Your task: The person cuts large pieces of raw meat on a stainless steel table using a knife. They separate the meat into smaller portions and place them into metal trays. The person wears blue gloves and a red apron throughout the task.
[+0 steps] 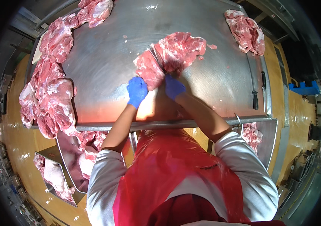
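Note:
A large slab of raw pinkish-red meat (179, 52) lies across the middle of the steel table. My left hand (137, 91), in a blue glove, is closed on the slab's near left edge. In my right hand (174, 87), also blue-gloved, is a knife (156, 57); its handle is hidden by the fingers. The narrow blade points away from me and crosses the meat, parting a left portion (149, 69) from the larger right one. Whether the two are fully separated I cannot tell. Small scraps (212, 46) lie at the right end.
Several raw cuts (57, 101) line the left side of the steel table (108, 67). Another cut (245, 32) lies far right. A black-handled sharpening steel (255, 90) rests along the right edge. Metal bins (65, 150) holding meat stand below the table's near edge.

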A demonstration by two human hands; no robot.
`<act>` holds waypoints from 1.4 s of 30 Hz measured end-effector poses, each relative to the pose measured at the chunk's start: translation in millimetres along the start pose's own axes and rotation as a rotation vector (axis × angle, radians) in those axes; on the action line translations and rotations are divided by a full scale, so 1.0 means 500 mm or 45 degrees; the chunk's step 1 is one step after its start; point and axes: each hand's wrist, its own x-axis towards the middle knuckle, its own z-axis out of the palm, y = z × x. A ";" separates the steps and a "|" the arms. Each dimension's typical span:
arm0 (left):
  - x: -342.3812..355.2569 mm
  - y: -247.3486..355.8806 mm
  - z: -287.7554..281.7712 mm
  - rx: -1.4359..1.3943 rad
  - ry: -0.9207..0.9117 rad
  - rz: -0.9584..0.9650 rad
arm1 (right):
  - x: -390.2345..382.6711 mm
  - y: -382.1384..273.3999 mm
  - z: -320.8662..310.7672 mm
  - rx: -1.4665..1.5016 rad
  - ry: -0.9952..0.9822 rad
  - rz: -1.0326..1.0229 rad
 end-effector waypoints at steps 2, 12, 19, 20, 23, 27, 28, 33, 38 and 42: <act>0.024 0.013 -0.050 0.006 -0.002 -0.212 | 0.018 0.012 0.011 -0.008 -0.010 0.010; -0.010 0.072 0.025 -0.401 0.402 -0.380 | -0.067 0.012 -0.105 0.080 0.273 -0.288; -0.074 0.090 -0.032 0.068 -0.051 -0.094 | 0.052 0.006 -0.087 0.151 0.418 -0.396; -0.070 0.073 -0.026 0.012 0.140 0.032 | 0.070 0.025 -0.054 0.126 0.382 -0.362; -0.083 -0.027 -0.025 -0.106 0.274 0.326 | -0.011 0.013 -0.060 0.054 0.015 -0.112; -0.035 -0.009 -0.045 -0.429 0.257 0.377 | -0.018 0.015 -0.014 0.134 0.126 -0.039; -0.024 -0.006 -0.057 -0.473 0.215 0.323 | -0.008 0.009 -0.002 0.192 0.181 -0.055; 0.091 0.051 -0.246 -0.670 0.196 0.378 | -0.036 -0.024 0.021 0.237 0.193 -0.097; 0.149 0.203 -0.420 -0.641 0.201 0.335 | 0.091 -0.134 0.099 1.046 -0.177 -0.076; 0.113 0.308 -0.468 -1.162 0.304 0.199 | 0.027 -0.226 0.050 1.455 -0.550 -0.092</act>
